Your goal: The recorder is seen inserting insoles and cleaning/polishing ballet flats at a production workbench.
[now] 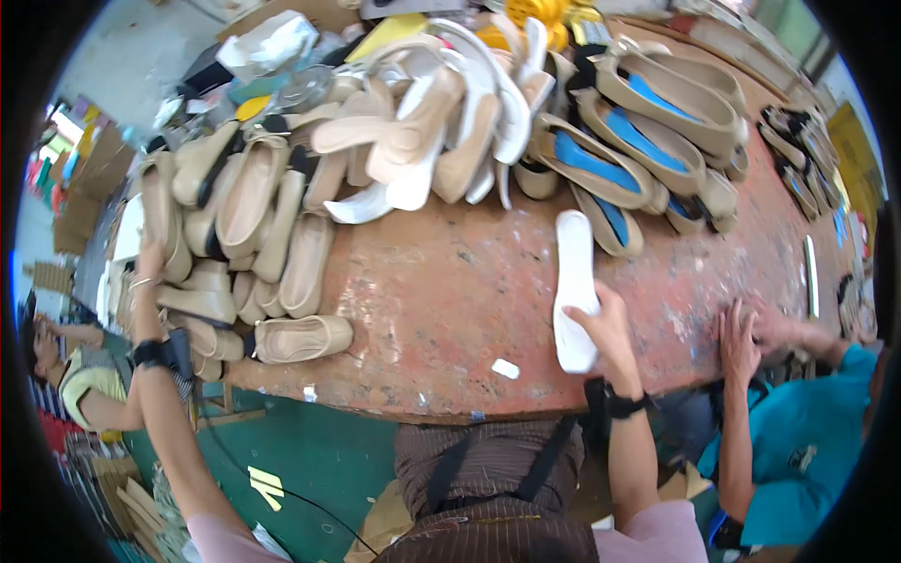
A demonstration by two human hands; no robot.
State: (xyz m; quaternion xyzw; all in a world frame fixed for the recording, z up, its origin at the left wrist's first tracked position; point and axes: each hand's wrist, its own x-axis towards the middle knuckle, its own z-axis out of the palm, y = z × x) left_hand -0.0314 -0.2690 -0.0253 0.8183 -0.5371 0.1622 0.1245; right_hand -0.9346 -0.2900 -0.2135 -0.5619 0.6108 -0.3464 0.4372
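My right hand [605, 328] grips a white insole [575, 249] near its heel end, thumb on top, just over the table. At the far left, my left hand [150, 260] is closed on the heel end of a beige flat shoe [161, 208], its fingers partly hidden. That shoe is at the left edge of a heap of similar beige shoes [251, 202]. A single beige shoe [305, 339] lies sideways at the heap's near end. Loose white and beige insoles [413, 141] are piled beyond the middle of the table.
More beige shoes with blue linings [624, 131] are stacked at the back right of the worn red table [441, 300]. A small white scrap [506, 368] lies near its front edge. A co-worker in a teal shirt [807, 450] rests hands at the right. Black shoes [802, 164] stand farther right.
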